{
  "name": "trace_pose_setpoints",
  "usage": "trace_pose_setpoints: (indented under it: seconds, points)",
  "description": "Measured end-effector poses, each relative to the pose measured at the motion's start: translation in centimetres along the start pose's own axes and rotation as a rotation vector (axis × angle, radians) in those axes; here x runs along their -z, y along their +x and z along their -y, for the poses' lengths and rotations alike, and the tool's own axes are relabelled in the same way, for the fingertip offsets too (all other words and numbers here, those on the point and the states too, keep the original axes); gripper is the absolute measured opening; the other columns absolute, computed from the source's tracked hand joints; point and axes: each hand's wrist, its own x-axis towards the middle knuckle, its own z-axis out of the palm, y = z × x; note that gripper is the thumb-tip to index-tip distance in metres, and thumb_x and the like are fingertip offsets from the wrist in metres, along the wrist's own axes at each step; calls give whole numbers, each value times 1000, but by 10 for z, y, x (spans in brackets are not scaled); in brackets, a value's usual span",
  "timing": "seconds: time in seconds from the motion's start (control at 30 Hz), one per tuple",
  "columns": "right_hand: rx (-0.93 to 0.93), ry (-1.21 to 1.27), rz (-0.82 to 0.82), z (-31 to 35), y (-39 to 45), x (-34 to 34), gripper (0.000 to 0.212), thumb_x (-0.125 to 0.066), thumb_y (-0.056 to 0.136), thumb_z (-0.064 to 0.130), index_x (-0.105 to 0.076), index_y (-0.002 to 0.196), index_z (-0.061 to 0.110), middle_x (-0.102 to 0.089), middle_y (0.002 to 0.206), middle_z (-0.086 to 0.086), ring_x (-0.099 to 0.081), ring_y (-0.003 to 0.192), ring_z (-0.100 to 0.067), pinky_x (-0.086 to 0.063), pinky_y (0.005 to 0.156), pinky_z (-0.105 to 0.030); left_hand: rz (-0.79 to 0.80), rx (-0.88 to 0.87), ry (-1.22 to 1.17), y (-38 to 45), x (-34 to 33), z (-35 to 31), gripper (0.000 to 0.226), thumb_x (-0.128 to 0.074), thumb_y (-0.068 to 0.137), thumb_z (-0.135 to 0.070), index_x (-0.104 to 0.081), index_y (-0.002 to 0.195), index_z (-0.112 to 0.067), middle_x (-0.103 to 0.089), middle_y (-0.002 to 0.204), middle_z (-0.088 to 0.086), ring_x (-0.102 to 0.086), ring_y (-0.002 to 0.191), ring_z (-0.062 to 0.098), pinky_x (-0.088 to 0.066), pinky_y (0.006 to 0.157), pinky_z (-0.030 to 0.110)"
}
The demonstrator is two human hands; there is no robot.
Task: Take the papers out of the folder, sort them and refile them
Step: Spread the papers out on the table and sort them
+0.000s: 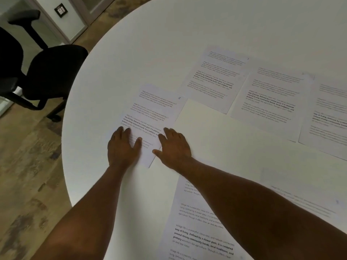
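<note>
Several printed sheets lie spread over a round white table [169, 44]. My left hand [123, 147] lies flat with straight fingers on the near left corner of a sheet marked 6 [154, 113]. My right hand [174, 147] lies flat at that sheet's right edge, partly on a cream folder [234, 139] in the middle of the table. Behind the folder lie two more sheets [212, 79] [272, 100], with another sheet [328, 117] at the far right. A near sheet [195, 231] is partly hidden under my right forearm.
A black office chair [43, 72] stands left of the table on a wooden floor [28, 175]. The table's curved edge runs just left of my left hand. A further sheet [304, 203] lies at the near right.
</note>
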Motion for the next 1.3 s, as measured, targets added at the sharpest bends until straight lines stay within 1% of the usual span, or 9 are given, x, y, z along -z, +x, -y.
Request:
trace_pose_setpoints:
  seconds: [0.13, 0.33, 0.5, 0.7, 0.87, 1.0, 1.13, 1.2, 1.3]
  points:
    - [23, 5, 91, 7, 8, -5, 74, -32, 98, 58, -11, 154, 16, 1, 163, -8, 0, 150, -25, -5, 121, -41, 77, 48, -24, 9, 0, 13, 74, -33, 89, -57, -36, 144, -8, -31, 154, 19, -26, 142, 38, -27, 113, 51]
    - [38, 42, 132, 6, 12, 0, 69, -28, 100, 53, -3, 155, 20, 9, 163, -4, 7, 150, -21, -1, 121, -40, 120, 59, -29, 22, 3, 23, 76, -31, 88, -58, -32, 147, -10, -26, 156, 17, -22, 144, 35, -25, 114, 51]
    - [26, 65, -32, -11, -27, 6, 63, -30, 102, 48, -17, 153, 15, -8, 162, -7, -4, 150, -22, -2, 120, -37, 80, 56, -84, 9, 4, 2, 83, -28, 88, -62, -28, 149, -5, -24, 157, 19, -20, 145, 34, -20, 116, 50]
    - [-12, 105, -152, -35, -123, -22, 59, -40, 99, 46, -36, 147, 12, -29, 157, -8, -23, 146, -24, -10, 119, -36, 111, -130, -172, -63, -7, -60, 76, -30, 93, -58, -27, 151, -9, -17, 160, 9, -14, 148, 26, -13, 119, 43]
    - [-168, 159, -238, -42, -196, -31, 58, -42, 96, 48, -44, 143, 14, -36, 154, -6, -29, 144, -21, -13, 117, -33, 187, -249, -197, -130, -11, -103, 70, -32, 94, -54, -33, 149, -11, -20, 160, 9, -17, 148, 24, -14, 120, 42]
    - [-330, 193, -364, -55, -254, -35, 51, -51, 90, 44, -57, 130, 13, -54, 139, -7, -48, 130, -23, -34, 111, -38, 230, -345, -163, -180, -11, -126, 66, -35, 91, -53, -47, 139, -9, -33, 154, 14, -31, 141, 31, -25, 116, 47]
    - [-550, 227, -522, -74, -315, -40, 40, -67, 82, 34, -63, 114, 10, -63, 116, -6, -59, 109, -24, -49, 95, -38, 279, -415, -177, -228, -10, -147, 66, -39, 89, -55, -52, 135, -10, -37, 152, 13, -38, 137, 32, -32, 112, 46]
    - [-676, 217, -560, -85, -344, -43, 42, -78, 75, 26, -63, 110, 9, -63, 109, -6, -60, 100, -25, -50, 87, -37, 307, -471, -197, -249, -10, -158, 65, -40, 89, -54, -53, 135, -10, -38, 152, 12, -39, 136, 32, -35, 111, 47]
    - [-856, 263, -599, -100, -382, -48, 48, -82, 72, 20, -60, 113, 7, -60, 106, -10, -59, 95, -28, -52, 80, -39, 334, -608, -210, -275, -11, -177, 62, -44, 87, -51, -57, 132, -9, -43, 148, 13, -45, 133, 34, -40, 107, 48]
